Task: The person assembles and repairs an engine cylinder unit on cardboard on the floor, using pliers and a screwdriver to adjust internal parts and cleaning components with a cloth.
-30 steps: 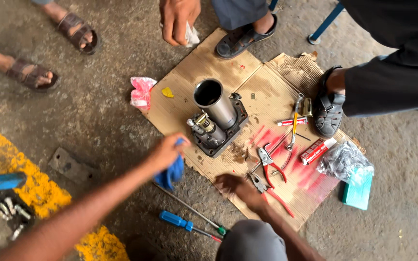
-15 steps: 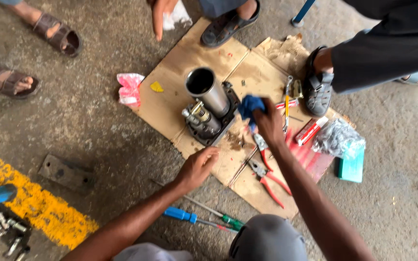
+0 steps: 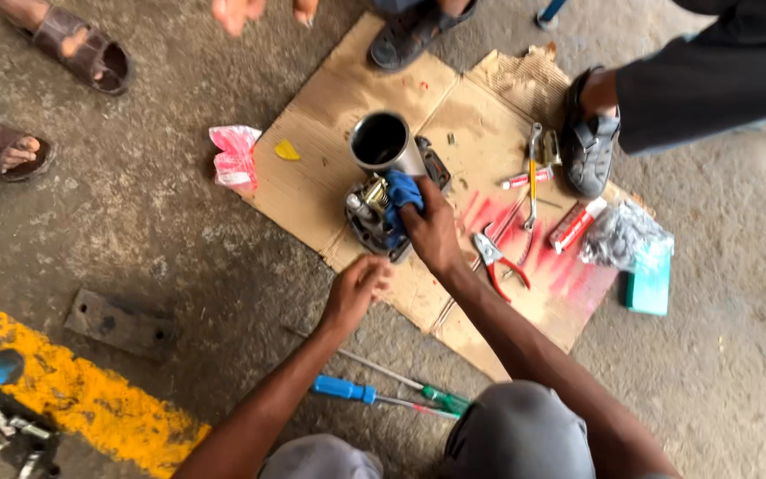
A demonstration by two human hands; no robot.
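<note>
A metal engine cylinder [image 3: 381, 146] with a dark open bore stands on a finned base on a sheet of brown cardboard [image 3: 330, 191]. My right hand [image 3: 433, 232] grips a blue cloth [image 3: 402, 193] and presses it against the side of the cylinder's base. My left hand [image 3: 358, 286] rests on the cardboard's near edge just below the base, fingers loosely bent and holding nothing.
Red-handled pliers [image 3: 500, 263], a spanner [image 3: 532, 177], a red tube [image 3: 574, 225], a plastic bag [image 3: 624, 234] and a teal box [image 3: 649, 286] lie to the right. Two screwdrivers [image 3: 374, 392] lie near my knees. Other people's sandalled feet [image 3: 589, 133] stand around the cardboard.
The blue cloth went from my left hand to my right, which has come down onto the cylinder's base. My left hand has moved up close to the base.
</note>
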